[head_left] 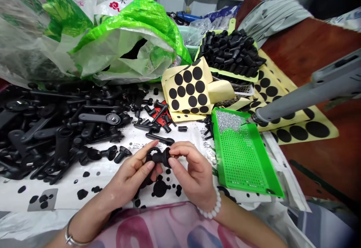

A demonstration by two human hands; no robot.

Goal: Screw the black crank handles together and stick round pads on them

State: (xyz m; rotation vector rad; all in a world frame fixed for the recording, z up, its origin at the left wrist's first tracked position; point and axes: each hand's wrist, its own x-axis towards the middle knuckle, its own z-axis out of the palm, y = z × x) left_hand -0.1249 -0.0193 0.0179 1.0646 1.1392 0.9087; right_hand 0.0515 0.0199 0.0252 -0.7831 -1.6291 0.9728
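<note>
Between my two hands is a black plastic part (159, 158) with a flared round end on the right. My left hand (132, 172) is closed around its left side, thumb on the near face. With fingers and thumb, my right hand (194, 172) pinches the flared end. A black crank-like arm (160, 139) lies on the white sheet (109, 184) just beyond my fingertips. Round black stickers (160, 188) are scattered on the sheet below my hands. To the left spreads a heap of black plastic arms and joints (62, 135).
On the right, a green tray (239, 165) holds small silver screws (229, 122), with a grey power screwdriver (296, 90) pointing over it. Behind are sticker sheets (190, 90), a basket of black tubular caps (229, 52) and green-white plastic bags (126, 48).
</note>
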